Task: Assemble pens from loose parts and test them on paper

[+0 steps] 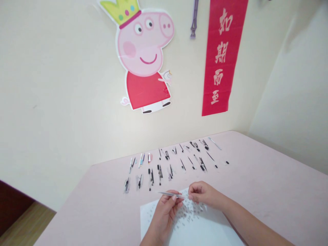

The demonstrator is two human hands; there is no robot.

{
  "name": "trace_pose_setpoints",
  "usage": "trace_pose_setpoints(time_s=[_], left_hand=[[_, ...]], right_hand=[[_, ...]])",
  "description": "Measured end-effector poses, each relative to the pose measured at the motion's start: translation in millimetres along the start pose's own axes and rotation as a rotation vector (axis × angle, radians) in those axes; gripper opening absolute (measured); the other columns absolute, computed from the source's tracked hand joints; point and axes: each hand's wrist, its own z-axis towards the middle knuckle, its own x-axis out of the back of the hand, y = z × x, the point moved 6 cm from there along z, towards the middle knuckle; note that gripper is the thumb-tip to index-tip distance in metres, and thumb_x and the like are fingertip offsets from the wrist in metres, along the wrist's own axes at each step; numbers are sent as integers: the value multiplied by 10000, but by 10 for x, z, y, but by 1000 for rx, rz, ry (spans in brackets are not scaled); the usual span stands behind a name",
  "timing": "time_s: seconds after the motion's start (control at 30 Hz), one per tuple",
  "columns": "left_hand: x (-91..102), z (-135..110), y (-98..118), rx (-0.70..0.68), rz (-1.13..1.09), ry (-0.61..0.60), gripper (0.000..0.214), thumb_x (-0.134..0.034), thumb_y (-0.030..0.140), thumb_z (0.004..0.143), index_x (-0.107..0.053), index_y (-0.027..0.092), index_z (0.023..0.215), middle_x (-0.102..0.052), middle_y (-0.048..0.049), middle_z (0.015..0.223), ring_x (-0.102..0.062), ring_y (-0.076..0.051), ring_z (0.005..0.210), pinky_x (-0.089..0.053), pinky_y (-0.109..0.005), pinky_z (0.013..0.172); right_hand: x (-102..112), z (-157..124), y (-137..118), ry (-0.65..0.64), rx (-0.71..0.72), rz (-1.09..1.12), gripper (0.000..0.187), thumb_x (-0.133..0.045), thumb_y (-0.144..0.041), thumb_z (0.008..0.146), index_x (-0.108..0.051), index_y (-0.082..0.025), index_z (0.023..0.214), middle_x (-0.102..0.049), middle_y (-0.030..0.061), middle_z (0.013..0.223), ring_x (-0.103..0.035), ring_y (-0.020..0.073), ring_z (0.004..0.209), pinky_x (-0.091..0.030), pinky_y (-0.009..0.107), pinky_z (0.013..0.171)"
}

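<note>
Head view, low in the middle of the frame: from here I see a slim pen (166, 193) pinched between the left hand's (166, 209) thumb and fingers, above white paper (208, 230). The right hand (202, 193) curls nearly closed by its right end; whether it grips anything, I can't tell. Probably light, stiff, slippery; best held mid-barrel.

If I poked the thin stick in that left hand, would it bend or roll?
The thin stick pokes out straight from the left hand, so it's probably stiff. Being slim, it's likely light and might roll if laid down.
</note>
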Motion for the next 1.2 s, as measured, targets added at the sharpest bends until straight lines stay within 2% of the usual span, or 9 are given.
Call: trace_pose_setpoints(time_s=[0.17, 0.67, 0.9, 1.03, 1.1, 1.17, 1.2], left_hand=[[-24, -5, 2, -4, 9, -35, 142, -694, 166, 710, -633, 117, 827, -689, -72, 794, -656, -124, 730, -527, -198, 698], [-10, -4, -32, 58, -57, -49, 95, -669, 122, 730, -623, 114, 813, -685, -54, 746, -658, -100, 674, -537, -169, 654], [44, 21, -18, 71, -143, 1, 63, -636, 86, 749, -633, 109, 807, -678, -48, 741, -662, -102, 681, -546, -168, 654], [93, 44, -17, 57, -168, 55, 65, -597, 59, 770, -630, 101, 808, -681, -57, 750, -669, -111, 698, -552, -173, 645], [125, 51, -12, 46, -181, 102, 77, -584, 45, 773, -626, 102, 802, -677, -51, 738, -670, -112, 698, -554, -171, 634], [150, 52, -4, 32, -191, 144, 87, -576, 37, 776, -623, 106, 799, -674, -45, 727, -671, -115, 699, -557, -174, 634], [158, 51, 1, 26, -193, 159, 91, -572, 36, 778, -623, 108, 803, -674, -44, 727, -673, -117, 702, -558, -177, 637]], right_hand=[[-37, 12, 13, 2, 4, -21, 368, -654, -486, 692, -538, -138, 661, -481, -45, 512, -383, 64, 457, -274, 192, 454], [-56, 44, 38, 21, 44, -4, 463, -664, -584, 623, -525, -143, 640, -443, -58, 501, -361, 58, 455, -250, 196, 446], [23, 34, 4, 64, 32, 22, 488, -646, -617, 616, -511, -148, 625, -469, -44, 503, -382, 67, 451, -273, 203, 451], [197, 29, -36, 212, 59, -68, 443, -590, -585, 689, -504, -159, 601, -464, -36, 500, -393, 83, 470, -298, 216, 469], [413, -9, -49, 401, 82, -124, 388, -555, -535, 734, -509, -166, 624, -456, -36, 513, -400, 94, 487, -306, 221, 475], [733, -109, -33, 661, 86, -204, 310, -491, -462, 793, -530, -173, 691, -474, -27, 554, -418, 108, 514, -319, 227, 484], [895, -160, -13, 746, 81, -284, 280, -487, -429, 793, -540, -172, 697, -504, -12, 586, -443, 120, 542, -337, 235, 501]])
